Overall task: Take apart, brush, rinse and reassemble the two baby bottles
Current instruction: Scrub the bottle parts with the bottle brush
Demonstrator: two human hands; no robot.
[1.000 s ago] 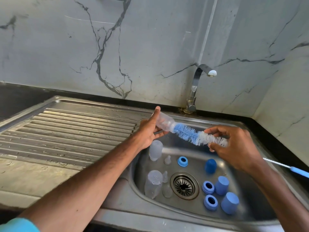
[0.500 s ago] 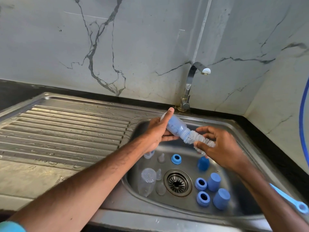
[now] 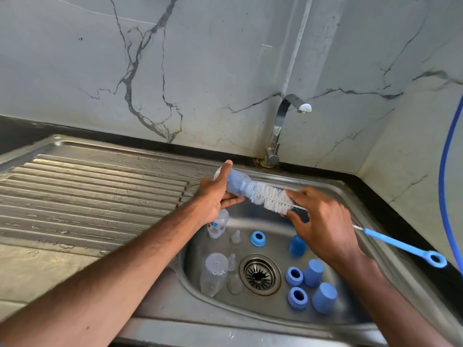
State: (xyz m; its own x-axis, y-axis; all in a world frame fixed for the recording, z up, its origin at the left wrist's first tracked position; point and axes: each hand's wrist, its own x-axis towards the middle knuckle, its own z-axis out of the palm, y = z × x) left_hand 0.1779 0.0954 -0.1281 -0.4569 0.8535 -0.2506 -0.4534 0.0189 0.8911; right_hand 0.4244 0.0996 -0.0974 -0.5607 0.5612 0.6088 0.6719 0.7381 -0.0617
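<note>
Over on the left the ribbed drainboard (image 3: 87, 196) sits wet. Just past its right edge, above the back-left corner of the sink (image 3: 238, 319), our left hand (image 3: 215, 196) has its fingers wrapped round a clear baby bottle (image 3: 236, 182), held on its side with the mouth pointing right. And here's the change: a second ago the blue bristles of the bottle brush (image 3: 271, 199) were outside, with only the tip in the neck. Now that blue section is right down inside the body, and only white bristles show beyond the mouth. So we'd say we're properly scrubbing this one, not just lining up. Down on the basin floor the rest waits: a printed bottle (image 3: 218, 224) and a plain bottle (image 3: 213, 274) at the left side, clear teats (image 3: 235, 237) beside them, the drain (image 3: 259, 274) in the middle, then blue collars (image 3: 258, 238) and blue caps (image 3: 313, 272) towards the right. The tap (image 3: 283, 126) at the back edge shows no water. Our right hand (image 3: 323, 221) pinches the brush at the far end of the white bristles, and its blue handle (image 3: 400, 244) trails out over the sink's right edge. Rinsing and reassembly all lie ahead, by our reckoning.
</note>
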